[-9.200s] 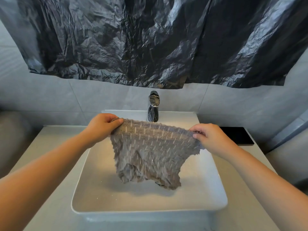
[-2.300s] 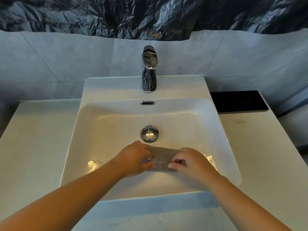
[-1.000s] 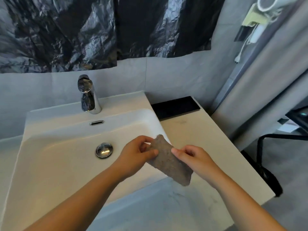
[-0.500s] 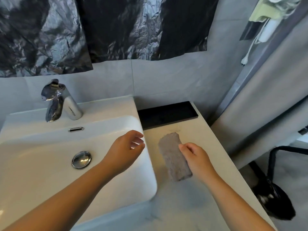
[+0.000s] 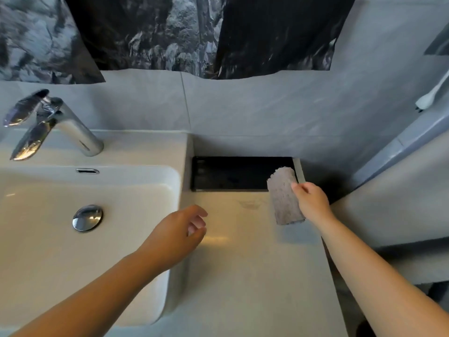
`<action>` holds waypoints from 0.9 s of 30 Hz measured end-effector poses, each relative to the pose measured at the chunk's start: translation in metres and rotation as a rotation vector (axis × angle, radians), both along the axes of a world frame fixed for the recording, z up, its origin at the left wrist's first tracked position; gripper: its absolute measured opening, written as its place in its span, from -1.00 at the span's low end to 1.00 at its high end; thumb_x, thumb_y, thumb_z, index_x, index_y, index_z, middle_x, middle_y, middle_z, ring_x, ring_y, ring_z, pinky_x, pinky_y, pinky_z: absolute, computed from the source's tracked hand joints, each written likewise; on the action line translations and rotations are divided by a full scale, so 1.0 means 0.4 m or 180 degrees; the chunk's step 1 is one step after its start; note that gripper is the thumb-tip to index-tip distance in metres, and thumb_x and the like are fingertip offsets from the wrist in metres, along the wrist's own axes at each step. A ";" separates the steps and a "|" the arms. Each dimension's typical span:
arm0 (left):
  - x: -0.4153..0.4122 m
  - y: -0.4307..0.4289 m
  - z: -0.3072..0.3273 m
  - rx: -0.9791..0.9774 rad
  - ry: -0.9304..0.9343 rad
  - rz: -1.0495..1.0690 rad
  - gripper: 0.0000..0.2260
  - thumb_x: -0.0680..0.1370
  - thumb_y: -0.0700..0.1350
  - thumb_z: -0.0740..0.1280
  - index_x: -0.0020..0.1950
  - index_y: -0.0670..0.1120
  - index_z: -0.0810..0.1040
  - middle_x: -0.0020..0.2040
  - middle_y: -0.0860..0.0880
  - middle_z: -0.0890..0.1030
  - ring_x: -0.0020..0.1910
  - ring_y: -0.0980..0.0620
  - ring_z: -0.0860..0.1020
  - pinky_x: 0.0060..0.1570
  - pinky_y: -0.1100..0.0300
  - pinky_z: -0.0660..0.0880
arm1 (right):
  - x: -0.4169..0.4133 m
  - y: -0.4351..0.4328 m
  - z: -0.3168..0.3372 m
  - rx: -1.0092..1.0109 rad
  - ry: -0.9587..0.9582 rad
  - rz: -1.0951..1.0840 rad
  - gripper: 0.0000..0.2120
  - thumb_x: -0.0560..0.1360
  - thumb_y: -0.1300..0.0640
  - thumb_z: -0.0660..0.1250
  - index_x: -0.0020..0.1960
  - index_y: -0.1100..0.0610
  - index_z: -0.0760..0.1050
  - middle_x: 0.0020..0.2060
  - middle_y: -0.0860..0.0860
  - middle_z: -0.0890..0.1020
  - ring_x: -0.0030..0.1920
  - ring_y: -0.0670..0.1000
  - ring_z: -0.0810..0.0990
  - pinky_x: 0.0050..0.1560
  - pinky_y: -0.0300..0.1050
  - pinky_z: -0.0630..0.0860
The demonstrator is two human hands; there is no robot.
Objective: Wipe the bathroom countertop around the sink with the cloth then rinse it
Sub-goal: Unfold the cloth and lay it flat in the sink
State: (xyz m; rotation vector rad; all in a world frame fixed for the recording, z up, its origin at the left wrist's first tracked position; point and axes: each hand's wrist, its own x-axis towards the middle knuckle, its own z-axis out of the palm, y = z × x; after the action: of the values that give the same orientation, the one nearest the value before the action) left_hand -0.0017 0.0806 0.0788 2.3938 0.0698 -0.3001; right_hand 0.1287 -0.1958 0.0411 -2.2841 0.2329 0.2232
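Note:
The folded grey cloth (image 5: 284,197) lies flat on the pale countertop (image 5: 243,276) to the right of the white sink (image 5: 145,181). Its far end overlaps the corner of a black panel (image 5: 230,173). My right hand (image 5: 311,200) grips the cloth along its right edge, close to the counter's right side. My left hand (image 5: 177,234) hovers over the sink's right rim with loosely curled fingers and holds nothing. A faint smudge (image 5: 250,204) marks the counter just left of the cloth.
A chrome tap (image 5: 51,125) stands at the back left and a chrome drain plug (image 5: 87,218) sits in the basin. Grey wall tiles rise behind, with black plastic sheeting (image 5: 194,32) above. The counter's right edge drops off beside a grey curtain (image 5: 401,190).
My left hand has let go of the cloth. My right hand has carried it from the sink onto the right counter and slid it back toward the black panel.

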 end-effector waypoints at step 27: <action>0.222 -0.030 -0.031 0.0219 0.0023 0.0063 -0.77 0.54 -0.08 0.28 0.20 0.05 0.47 -0.02 0.16 0.58 -0.07 0.19 0.54 -0.02 0.27 0.50 | 0.177 0.058 -0.168 -0.0958 -0.0509 -0.0061 -0.77 0.50 0.01 0.32 -0.19 0.17 0.51 -0.25 0.05 0.57 -0.18 0.13 0.53 -0.33 -0.13 0.35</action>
State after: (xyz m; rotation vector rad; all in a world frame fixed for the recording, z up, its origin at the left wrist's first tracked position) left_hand 0.0872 0.0688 0.0663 2.4587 0.1087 -0.3017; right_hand 0.1996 -0.1726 -0.0262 -2.5814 0.2171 -0.0068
